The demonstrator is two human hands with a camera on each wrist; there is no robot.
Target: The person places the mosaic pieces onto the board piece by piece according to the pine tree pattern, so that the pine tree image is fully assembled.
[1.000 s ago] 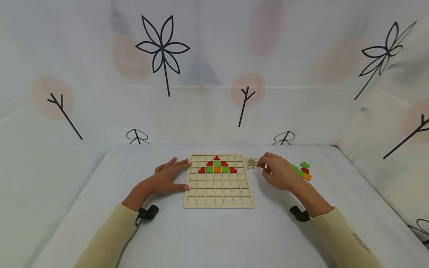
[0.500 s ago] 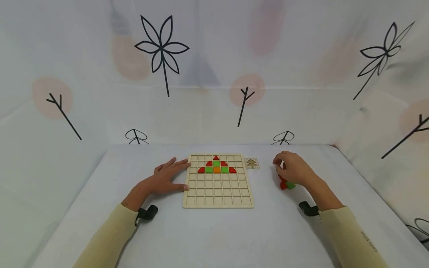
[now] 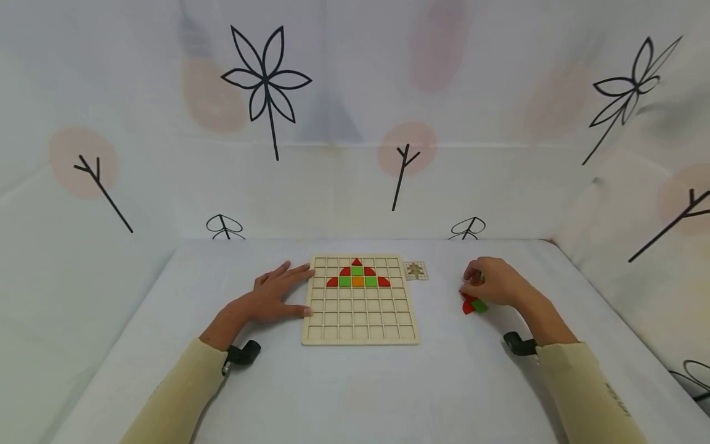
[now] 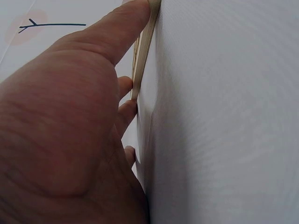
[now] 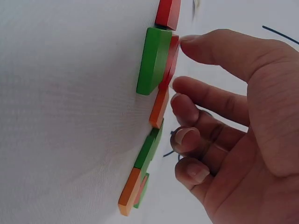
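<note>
In the head view a pale wooden grid board [image 3: 359, 317] lies mid-table, its upper rows holding red, green and orange pieces in a stepped shape. My left hand [image 3: 270, 296] rests along its left edge, fingertips and thumb touching the rim. My right hand [image 3: 496, 282] is over a loose pile of pieces to the right. The right wrist view has the thumb and index finger apart, close to a red piece [image 5: 172, 60] behind a green block [image 5: 154, 63]. Another red block [image 5: 169, 13] sits above them. The other fingers are curled and hold nothing.
A small card [image 3: 415, 271] with a tree pattern lies against the board's right side. Orange [image 5: 160, 107] and green pieces [image 5: 147, 148] lie on the white cloth under the right hand. A patterned curtain [image 3: 344, 191] rises behind the table.
My right hand has moved right, from beside the pattern card to over the loose pieces, and has lowered a little. The left hand stays at the board's edge.
</note>
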